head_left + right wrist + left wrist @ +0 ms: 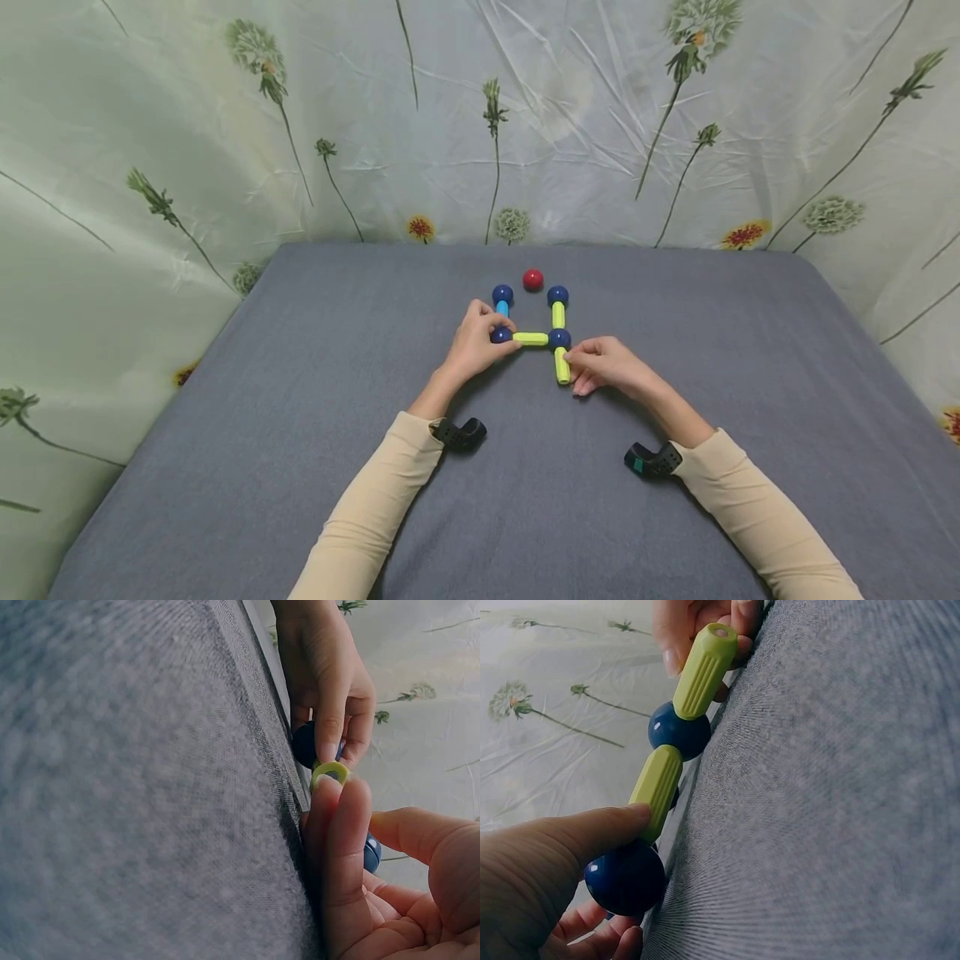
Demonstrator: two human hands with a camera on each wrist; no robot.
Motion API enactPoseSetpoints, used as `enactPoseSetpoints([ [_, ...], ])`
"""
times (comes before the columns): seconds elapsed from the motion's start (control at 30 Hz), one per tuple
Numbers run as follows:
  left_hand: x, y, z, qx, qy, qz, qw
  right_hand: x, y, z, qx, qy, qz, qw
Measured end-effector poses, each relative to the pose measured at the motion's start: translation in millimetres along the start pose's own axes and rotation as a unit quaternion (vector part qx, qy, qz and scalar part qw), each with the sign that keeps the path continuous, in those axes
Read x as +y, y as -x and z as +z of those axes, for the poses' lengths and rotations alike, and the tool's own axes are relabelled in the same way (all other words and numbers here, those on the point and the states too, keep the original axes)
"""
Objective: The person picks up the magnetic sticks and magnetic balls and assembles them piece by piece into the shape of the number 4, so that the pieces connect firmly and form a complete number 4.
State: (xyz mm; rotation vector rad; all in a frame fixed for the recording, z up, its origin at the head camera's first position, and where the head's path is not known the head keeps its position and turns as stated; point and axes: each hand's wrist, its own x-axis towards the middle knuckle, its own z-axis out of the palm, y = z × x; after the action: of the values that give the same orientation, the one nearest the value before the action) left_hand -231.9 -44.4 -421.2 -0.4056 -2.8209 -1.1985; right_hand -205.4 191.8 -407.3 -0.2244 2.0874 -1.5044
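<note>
In the head view my left hand (472, 343) grips a dark blue ball (502, 335), its thumb over the adjoining end of a yellow-green magnetic rod (531, 339). That rod runs right to another dark blue ball (559, 337). From this ball a second yellow-green rod (562, 367) points toward me, its near side pinched by my right hand (609, 367). A metal disc shows in its free end (720, 632) in the left wrist view. A third yellow-green rod (558, 315) leads away to a far blue ball (557, 295).
Behind my left hand, a light blue rod (502, 309) joins another dark blue ball (502, 294). A loose red ball (533, 279) lies between the two far balls. Grey cloth (300, 375) covers the surface; a flowered curtain (450, 125) hangs behind it.
</note>
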Motion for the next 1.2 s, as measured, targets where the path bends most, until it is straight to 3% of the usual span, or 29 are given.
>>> enactPoseSetpoints([
  [0.7,-2.3,-6.6,-4.0,-0.016,-0.005,0.021,0.9997,7.3,-2.2,-7.9,-0.017,-0.003,-0.011,0.9998],
  [0.93,-3.5,-7.9,-7.4,-0.016,0.019,0.018,0.9995,5.6,-2.7,-9.8,0.023,0.054,-0.034,0.9977],
  [1.2,-5.1,-9.8,-9.9,-0.003,0.022,0.002,0.9998,6.9,-0.6,-14.3,0.074,0.106,-0.084,0.988],
])
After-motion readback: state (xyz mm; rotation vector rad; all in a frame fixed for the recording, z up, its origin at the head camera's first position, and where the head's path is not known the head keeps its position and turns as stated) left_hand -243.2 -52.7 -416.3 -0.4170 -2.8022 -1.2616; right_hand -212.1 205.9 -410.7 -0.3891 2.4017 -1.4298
